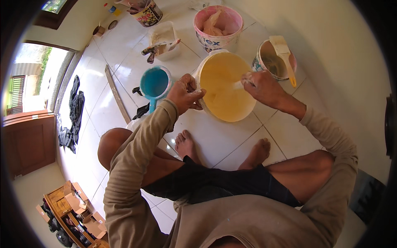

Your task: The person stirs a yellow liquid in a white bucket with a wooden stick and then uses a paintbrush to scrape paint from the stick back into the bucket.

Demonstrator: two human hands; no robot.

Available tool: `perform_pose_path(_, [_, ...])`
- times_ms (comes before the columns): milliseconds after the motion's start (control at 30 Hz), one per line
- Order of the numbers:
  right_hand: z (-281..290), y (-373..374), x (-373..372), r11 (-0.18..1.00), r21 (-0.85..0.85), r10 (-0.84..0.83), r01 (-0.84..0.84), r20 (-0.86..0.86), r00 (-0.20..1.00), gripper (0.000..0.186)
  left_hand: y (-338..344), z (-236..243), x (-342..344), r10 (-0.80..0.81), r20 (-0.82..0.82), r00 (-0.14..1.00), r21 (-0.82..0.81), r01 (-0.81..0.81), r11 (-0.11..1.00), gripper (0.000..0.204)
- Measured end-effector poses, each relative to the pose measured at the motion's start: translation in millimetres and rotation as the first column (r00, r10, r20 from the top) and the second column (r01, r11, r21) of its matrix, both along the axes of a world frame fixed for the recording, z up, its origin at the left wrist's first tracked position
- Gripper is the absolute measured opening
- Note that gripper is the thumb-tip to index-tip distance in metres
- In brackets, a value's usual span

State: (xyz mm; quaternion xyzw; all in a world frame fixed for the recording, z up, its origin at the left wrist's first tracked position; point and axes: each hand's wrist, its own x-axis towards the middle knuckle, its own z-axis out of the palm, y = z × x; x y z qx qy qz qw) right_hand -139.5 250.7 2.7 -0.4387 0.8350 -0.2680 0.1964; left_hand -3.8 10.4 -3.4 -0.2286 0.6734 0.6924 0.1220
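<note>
A white bucket of pale yellow liquid (223, 101) stands between my feet and the other containers. My left hand (186, 93) grips its left rim. My right hand (262, 87) is closed on a pale stirring tool (238, 85) that reaches into the liquid; its lower end is hidden or blurred. A turquoise dipper (155, 82) sits left of the bucket. Right behind my right hand, a wide brush with a yellow handle (281, 51) rests across a smaller pail (271, 62). A pink-stained bucket with crumpled plastic (217, 27) stands behind the yellow one.
A plastic tub with tools (163, 35) and a patterned bucket (144, 14) stand at the back. A long plank (115, 93) and black sheeting (74, 107) lie on the left of the tiled floor (223, 144). A wall (351, 62) bounds the right; cardboard boxes (76, 196) fill the lower left.
</note>
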Motion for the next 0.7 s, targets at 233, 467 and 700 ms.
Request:
perform_pose_path(233, [-7, 1, 5, 0.988, -0.155, 0.014, -0.019, -0.031, 0.999, 0.025, -1, 1, 0, -0.001, 0.009, 1.000, 0.000, 0.001, 1.000, 0.032])
perform_pose_path(467, [-1, 2, 12, 0.988, -0.144, 0.058, -0.053, 0.031, 0.998, 0.025, 0, 6, 0, 0.014, 0.018, 1.000, -0.007, -0.014, 1.000, 0.032])
perform_pose_path(700, [-8, 4, -2, 0.999, 0.040, 0.021, -0.018, -0.080, 0.997, 0.025, 1, 4, -1, -0.009, 0.031, 0.999, 0.003, 0.009, 1.000, 0.031])
